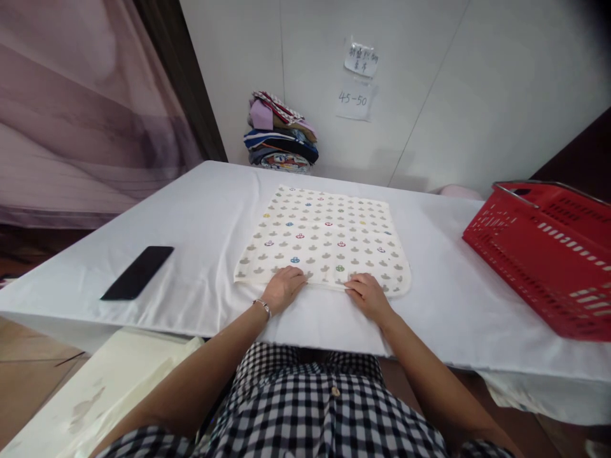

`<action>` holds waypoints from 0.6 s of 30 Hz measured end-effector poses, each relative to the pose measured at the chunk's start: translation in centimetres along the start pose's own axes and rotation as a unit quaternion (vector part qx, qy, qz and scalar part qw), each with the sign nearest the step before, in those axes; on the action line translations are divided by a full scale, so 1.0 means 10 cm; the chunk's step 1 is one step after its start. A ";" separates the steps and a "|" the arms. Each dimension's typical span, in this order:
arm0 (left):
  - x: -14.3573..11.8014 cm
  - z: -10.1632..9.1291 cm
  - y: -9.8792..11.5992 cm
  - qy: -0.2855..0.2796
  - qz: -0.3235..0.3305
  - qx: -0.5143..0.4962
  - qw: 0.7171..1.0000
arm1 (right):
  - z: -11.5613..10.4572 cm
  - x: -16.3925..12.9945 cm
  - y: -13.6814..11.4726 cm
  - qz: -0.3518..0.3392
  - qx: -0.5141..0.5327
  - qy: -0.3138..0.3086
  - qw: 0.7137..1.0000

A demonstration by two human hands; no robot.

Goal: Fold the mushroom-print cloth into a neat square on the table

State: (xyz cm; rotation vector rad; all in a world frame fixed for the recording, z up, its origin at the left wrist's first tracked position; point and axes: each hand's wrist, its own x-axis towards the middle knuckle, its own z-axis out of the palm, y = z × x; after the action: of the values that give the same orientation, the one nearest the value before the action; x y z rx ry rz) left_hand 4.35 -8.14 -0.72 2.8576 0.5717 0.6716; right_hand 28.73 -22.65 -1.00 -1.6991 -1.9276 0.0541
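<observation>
Checked shirt right under my chin, both forearms stretched out over the counter (pixel 200 210), and my left hand (pixel 282 287) and right hand (pixel 367 294) are pressed on the near hem of the cloth (pixel 324 235). Fingers on both lie flat and close together, palms down, gripping nothing that I can see. That cloth is spread square in the middle of the counter, patterned face up, near edge just beside the counter's front. Risk now: the white sheet below looks slippery and already ripples at my wrists, so a hard push could drag it along and bunch the hem. Press unevenly and one corner could skew; the near right corner already curves. My bracelet (pixel 263 306) sits close to the hem and might catch it. Left of me, a black phone (pixel 138 271) lies well apart, near the front edge, where a tug on the sheet could shift it. Right, a red basket (pixel 544 254). Far back against the white wall, a stack of folded cloths (pixel 281 133), with two paper notes (pixel 358 79) taped above. A curtain hangs at left.
</observation>
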 end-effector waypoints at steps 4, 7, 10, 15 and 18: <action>0.00 0.00 0.01 -0.002 0.001 0.009 1.000 | 0.02 -0.01 0.00 0.005 -0.001 0.025 1.000; 0.01 -0.02 0.02 -0.007 0.001 0.015 1.000 | 0.02 -0.03 -0.03 -0.003 -0.017 0.031 0.999; 0.01 -0.03 0.03 -0.012 0.000 0.015 1.000 | 0.00 -0.04 -0.06 -0.006 -0.029 0.019 0.999; -0.02 -0.04 0.02 -0.023 0.002 0.003 1.000 | -0.02 -0.04 -0.07 -0.018 -0.037 0.017 0.999; -0.07 -0.07 0.02 -0.028 -0.010 0.009 1.000 | -0.03 -0.07 -0.06 -0.026 -0.039 0.008 0.999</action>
State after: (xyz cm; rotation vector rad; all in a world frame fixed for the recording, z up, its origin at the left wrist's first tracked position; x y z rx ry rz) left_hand 3.54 -8.51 -0.34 2.8736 0.6012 0.5852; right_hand 28.32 -23.51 -0.75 -1.6936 -1.9838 -0.0554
